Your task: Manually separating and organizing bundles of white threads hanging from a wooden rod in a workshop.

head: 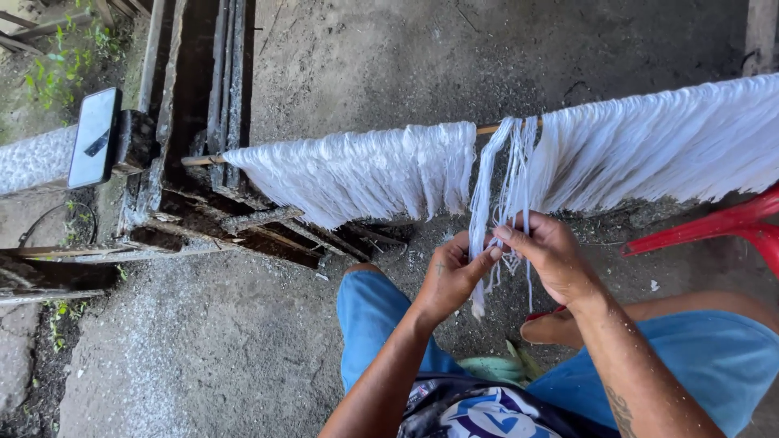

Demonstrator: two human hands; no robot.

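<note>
Both hands work a thin hanging bunch of white strands [505,182] that drops from a slim wooden pole [487,129] running across the view. The left hand [451,274] is nearly closed, thumb and forefinger pinching the strands low down, with the loose ends trailing below it. The right hand [549,253] is also closed to a pinch, fingertips gripping the same strands just beside the left, the two hands touching at the fingertips. This bunch hangs alone in a narrow gap: on one side the left sheet of white fibre [357,172] ends just beside it, on the other the right sheet of white fibre [657,142] begins, so there is little room sideways and more open room below, above the concrete floor [211,341]. A red plastic chair [726,227] juts in at the right edge, under the right sheet. At the far left a flat dark phone [94,138] stands tilted against a weathered timber frame [203,105], well apart from the hands
</note>
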